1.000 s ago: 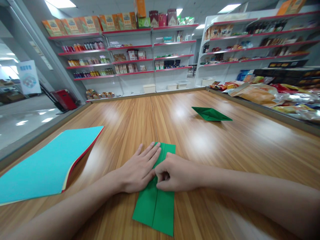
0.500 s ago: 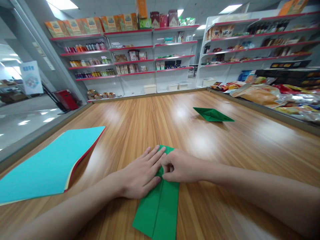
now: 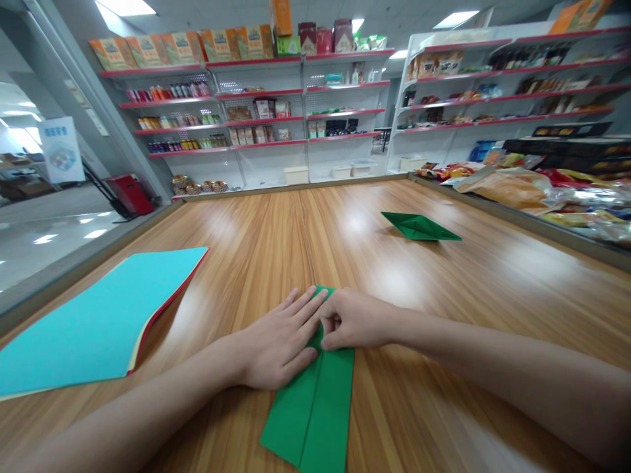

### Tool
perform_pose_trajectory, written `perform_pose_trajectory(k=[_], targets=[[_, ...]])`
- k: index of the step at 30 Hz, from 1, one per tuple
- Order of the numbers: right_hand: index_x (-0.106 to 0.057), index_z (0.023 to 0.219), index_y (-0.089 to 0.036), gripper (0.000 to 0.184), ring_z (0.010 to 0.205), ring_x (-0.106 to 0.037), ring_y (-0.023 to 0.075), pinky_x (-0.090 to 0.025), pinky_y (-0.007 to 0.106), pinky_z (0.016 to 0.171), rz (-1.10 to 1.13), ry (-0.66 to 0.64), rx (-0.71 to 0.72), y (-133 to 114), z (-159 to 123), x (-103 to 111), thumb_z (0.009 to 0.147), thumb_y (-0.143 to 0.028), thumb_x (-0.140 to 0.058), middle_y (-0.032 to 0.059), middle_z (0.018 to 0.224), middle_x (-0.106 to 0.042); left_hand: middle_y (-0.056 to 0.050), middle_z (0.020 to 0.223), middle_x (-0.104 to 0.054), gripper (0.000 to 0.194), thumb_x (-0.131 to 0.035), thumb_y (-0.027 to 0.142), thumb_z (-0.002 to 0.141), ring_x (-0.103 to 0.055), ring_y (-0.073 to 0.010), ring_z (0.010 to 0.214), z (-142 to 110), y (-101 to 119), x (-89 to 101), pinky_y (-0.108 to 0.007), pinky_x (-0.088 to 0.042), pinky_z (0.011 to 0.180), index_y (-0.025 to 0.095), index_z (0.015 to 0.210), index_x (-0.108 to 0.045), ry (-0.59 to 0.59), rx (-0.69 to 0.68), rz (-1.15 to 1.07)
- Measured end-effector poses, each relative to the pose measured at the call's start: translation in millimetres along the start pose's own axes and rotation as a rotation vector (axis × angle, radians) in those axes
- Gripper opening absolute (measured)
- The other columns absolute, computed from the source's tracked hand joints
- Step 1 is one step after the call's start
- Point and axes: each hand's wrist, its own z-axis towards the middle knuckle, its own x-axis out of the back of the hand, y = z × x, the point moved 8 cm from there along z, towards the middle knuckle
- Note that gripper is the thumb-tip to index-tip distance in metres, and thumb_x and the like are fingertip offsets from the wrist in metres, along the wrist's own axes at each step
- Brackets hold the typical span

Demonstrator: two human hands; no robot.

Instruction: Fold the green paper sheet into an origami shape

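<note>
A green sheet of paper (image 3: 315, 410), folded into a long strip with a lengthwise crease line, lies on the wooden table in front of me. My left hand (image 3: 279, 345) rests flat across its upper left part, fingers stretched out. On the strip's upper right, my right hand (image 3: 352, 320) is curled, with its fingers bent in and its knuckles pressed to the paper beside my left fingertips. Nothing shows in the right hand. The paper under both hands is hidden.
A folded green paper boat (image 3: 421, 226) sits farther back on the right of the table (image 3: 246, 223). At left lies a stack of coloured paper (image 3: 108, 315), turquoise on top. Packaged goods (image 3: 532, 187) are heaped beyond the right edge; stocked shelves (image 3: 261, 118) stand behind.
My right hand has slid slightly up along the green paper, away from me. My left hand stays in place.
</note>
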Motion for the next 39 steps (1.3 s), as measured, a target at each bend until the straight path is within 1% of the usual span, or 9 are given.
perform_pose_trajectory(k=[4, 7, 12, 17, 21, 28, 33, 39], targets=[[-0.065, 0.059, -0.015, 0.006, 0.050, -0.048, 0.0080, -0.031, 0.019, 0.045, 0.001, -0.016, -0.007, 5, -2, 3, 0.063, -0.019, -0.064, -0.0030, 0.053, -0.057, -0.010, 0.157, -0.001, 0.068, -0.040, 0.037, 0.095, 0.003, -0.0307, 0.143, 3, 3, 0.3, -0.052, -0.009, 0.116, 0.018, 0.152, -0.009, -0.011, 0.002, 0.002], [-0.066, 0.060, -0.015, 0.007, 0.051, -0.050, 0.0082, -0.033, 0.018, 0.046, -0.003, -0.019, -0.019, 12, -3, 5, 0.063, -0.020, -0.064, -0.0023, 0.054, -0.059, -0.009, 0.157, 0.000, 0.067, -0.036, 0.039, 0.096, 0.003, -0.0296, 0.143, 6, 5, 0.3, -0.051, -0.009, 0.117, 0.018, 0.152, -0.006, -0.006, -0.002, 0.008], [-0.067, 0.062, -0.015, 0.011, 0.043, -0.050, 0.0083, -0.034, 0.018, 0.041, 0.008, -0.052, -0.065, 23, -5, 5, 0.065, -0.024, -0.061, -0.0025, 0.050, -0.056, -0.009, 0.158, 0.001, 0.066, -0.034, 0.041, 0.097, 0.004, -0.0277, 0.144, 10, 7, -0.5, -0.050, -0.008, 0.117, 0.019, 0.152, -0.005, -0.007, -0.004, 0.015], [-0.066, 0.062, -0.015, 0.012, 0.041, -0.051, 0.0092, -0.035, 0.018, 0.038, 0.022, -0.057, -0.074, 25, -7, 5, 0.064, -0.025, -0.060, -0.0021, 0.049, -0.056, -0.008, 0.158, 0.001, 0.065, -0.033, 0.041, 0.097, 0.003, -0.0281, 0.144, 13, 8, -1.7, -0.050, -0.008, 0.117, 0.020, 0.152, -0.004, -0.010, -0.003, 0.015], [-0.065, 0.061, -0.015, 0.010, 0.042, -0.052, 0.0094, -0.036, 0.018, 0.038, 0.023, -0.056, -0.073, 28, -7, 8, 0.063, -0.024, -0.060, -0.0017, 0.049, -0.056, -0.009, 0.158, 0.000, 0.067, -0.034, 0.041, 0.097, 0.003, -0.0280, 0.144, 14, 9, -0.4, -0.049, -0.008, 0.117, 0.018, 0.152, -0.004, -0.019, 0.002, 0.030], [-0.064, 0.062, -0.015, 0.012, 0.040, -0.052, 0.0112, -0.036, 0.018, 0.035, 0.053, -0.059, -0.148, 43, -3, 18, 0.064, -0.026, -0.059, -0.0013, 0.047, -0.055, -0.012, 0.157, 0.004, 0.068, -0.030, 0.043, 0.098, 0.008, -0.0296, 0.143, 14, 11, 1.1, -0.051, -0.006, 0.117, 0.011, 0.151, -0.003, -0.058, 0.013, 0.038], [-0.061, 0.061, -0.015, 0.011, 0.041, -0.053, 0.0116, -0.037, 0.019, 0.035, 0.065, -0.029, -0.195, 56, -1, 26, 0.064, -0.025, -0.058, -0.0002, 0.049, -0.057, -0.014, 0.156, 0.004, 0.068, -0.027, 0.045, 0.098, 0.008, -0.0293, 0.143, 15, 11, -1.8, -0.050, -0.005, 0.117, 0.007, 0.151, -0.006, -0.085, 0.025, 0.037], [-0.061, 0.064, -0.015, 0.008, 0.040, -0.053, 0.0118, -0.038, 0.019, 0.035, 0.121, 0.024, -0.256, 70, 0, 36, 0.064, -0.023, -0.060, -0.0020, 0.046, -0.055, -0.014, 0.156, 0.006, 0.068, -0.026, 0.045, 0.098, 0.010, -0.0281, 0.142, 16, 11, -2.7, -0.049, -0.003, 0.117, 0.007, 0.150, -0.003, -0.083, 0.024, 0.061]])
